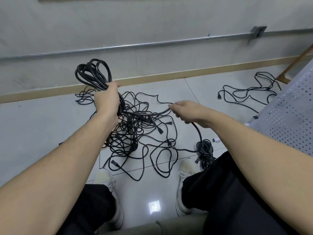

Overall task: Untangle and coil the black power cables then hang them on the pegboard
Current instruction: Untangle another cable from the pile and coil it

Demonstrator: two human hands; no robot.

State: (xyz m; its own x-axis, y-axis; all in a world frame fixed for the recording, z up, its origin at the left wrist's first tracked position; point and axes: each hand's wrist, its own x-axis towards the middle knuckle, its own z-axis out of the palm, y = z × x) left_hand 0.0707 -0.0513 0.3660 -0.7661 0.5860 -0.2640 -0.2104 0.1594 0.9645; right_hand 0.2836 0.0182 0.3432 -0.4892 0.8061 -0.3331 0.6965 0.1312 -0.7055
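My left hand (106, 98) grips a coil of black cable (93, 73) whose loops stand above the fist. One strand runs from that coil to my right hand (188, 111), which pinches the cable and lets it trail down to the floor. Below both hands a tangled heap of black power cables (135, 133) with several plugs lies on the white tiled floor. A small wound bundle of cable (205, 150) sits by my right foot. The white pegboard (288, 119) leans at the right edge.
Another loose black cable (250, 92) lies on the floor near the wall at the right. A grey wall with a metal conduit (135, 45) and a wooden baseboard runs behind the heap. My shoes and black trousers are at the bottom.
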